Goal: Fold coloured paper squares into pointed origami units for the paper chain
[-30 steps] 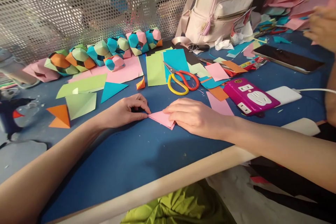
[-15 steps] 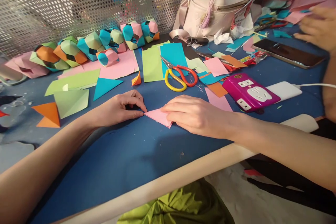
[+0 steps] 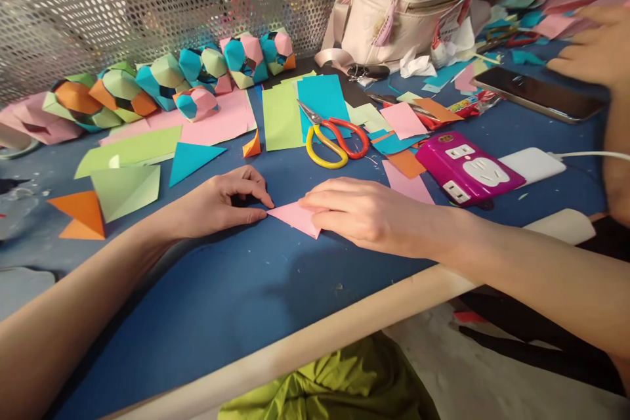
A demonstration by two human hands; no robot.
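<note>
A small piece of pink paper (image 3: 296, 218), folded into a pointed shape, lies low over the blue tabletop between my hands. My left hand (image 3: 231, 205) has its thumb and forefinger brought together at the paper's sharp left tip. From the other side, my right hand (image 3: 361, 215) grips the wide end, and its fingers hide that part of the sheet. Beyond them rest scissors (image 3: 319, 131) with one yellow and one red handle, and a small orange folded piece (image 3: 252, 146). A blue paper triangle (image 3: 194, 161) is just past my left hand.
Several multicoloured paper balls (image 3: 167, 75) line the metal mesh. Green sheets (image 3: 126, 190) and orange folded paper (image 3: 81, 213) lie left. A purple power socket (image 3: 470, 170), a phone (image 3: 539, 95) and a backpack (image 3: 374, 36) stand right. Another person's hand (image 3: 590, 46) is at far right.
My hands keep nearly the same hold on the pink paper. The view has shifted slightly, and the other person's hand at the right has moved a little.
</note>
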